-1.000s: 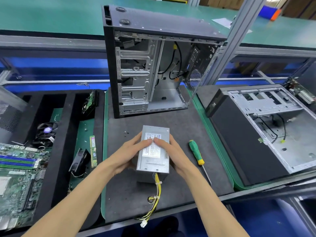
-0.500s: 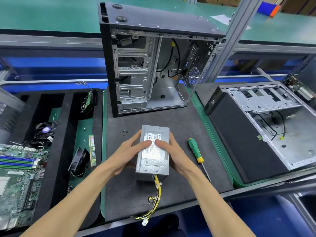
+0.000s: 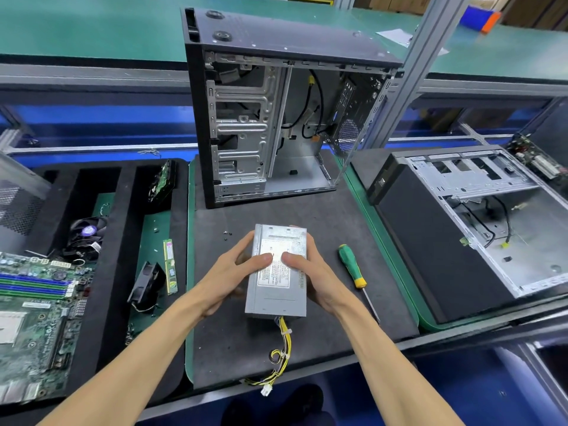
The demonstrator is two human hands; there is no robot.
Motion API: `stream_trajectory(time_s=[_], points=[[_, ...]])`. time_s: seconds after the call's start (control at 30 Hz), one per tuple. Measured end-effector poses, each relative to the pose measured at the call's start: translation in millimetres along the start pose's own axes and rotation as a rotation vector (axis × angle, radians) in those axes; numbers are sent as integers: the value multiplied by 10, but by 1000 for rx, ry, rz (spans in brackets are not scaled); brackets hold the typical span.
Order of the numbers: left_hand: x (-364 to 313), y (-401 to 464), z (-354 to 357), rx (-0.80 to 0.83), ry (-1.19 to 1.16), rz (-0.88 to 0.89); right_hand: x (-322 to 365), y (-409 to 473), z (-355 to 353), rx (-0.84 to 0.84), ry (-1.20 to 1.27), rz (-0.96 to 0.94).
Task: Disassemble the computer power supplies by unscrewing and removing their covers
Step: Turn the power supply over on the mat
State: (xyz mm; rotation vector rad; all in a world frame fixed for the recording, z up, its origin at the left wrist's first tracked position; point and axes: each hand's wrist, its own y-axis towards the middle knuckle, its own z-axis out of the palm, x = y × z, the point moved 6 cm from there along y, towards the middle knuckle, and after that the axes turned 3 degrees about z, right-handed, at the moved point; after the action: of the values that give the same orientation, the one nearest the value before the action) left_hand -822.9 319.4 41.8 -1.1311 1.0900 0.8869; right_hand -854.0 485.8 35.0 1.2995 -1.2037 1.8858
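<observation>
I grip the grey power supply (image 3: 278,272) from both sides at the middle of the dark mat (image 3: 322,222) on the tabletop: my left hand (image 3: 229,279) curls round its left edge, my right hand (image 3: 310,276) round its right, both thumbs pressed on the label. Its yellow cable bundle (image 3: 281,355) trails over the mat's near edge. A green-handled screwdriver (image 3: 352,265) lies just beside it to the right, with bare mat between the unit and the upright open case (image 3: 276,112) behind. Compared with a second ago, the hold and the unit's place look unchanged.
</observation>
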Motion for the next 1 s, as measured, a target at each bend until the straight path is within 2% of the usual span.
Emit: stream_trajectory(time_s=[0.33, 0.57, 0.73, 0.87, 1.0], points=[[45, 51, 4, -56, -112, -85, 1, 3, -71, -20, -12, -19], [74, 260, -21, -72, -162, -157, 15, 130, -78, -30, -55, 63], [110, 321, -74, -69, -209, -186, 72, 249, -66, -22, -101, 130], [76, 356, -42, 18, -168, -227, 188, 344, 0, -24, -182, 153], [117, 368, -125, -11, -156, -226, 174, 352, -38, -27, -192, 149]])
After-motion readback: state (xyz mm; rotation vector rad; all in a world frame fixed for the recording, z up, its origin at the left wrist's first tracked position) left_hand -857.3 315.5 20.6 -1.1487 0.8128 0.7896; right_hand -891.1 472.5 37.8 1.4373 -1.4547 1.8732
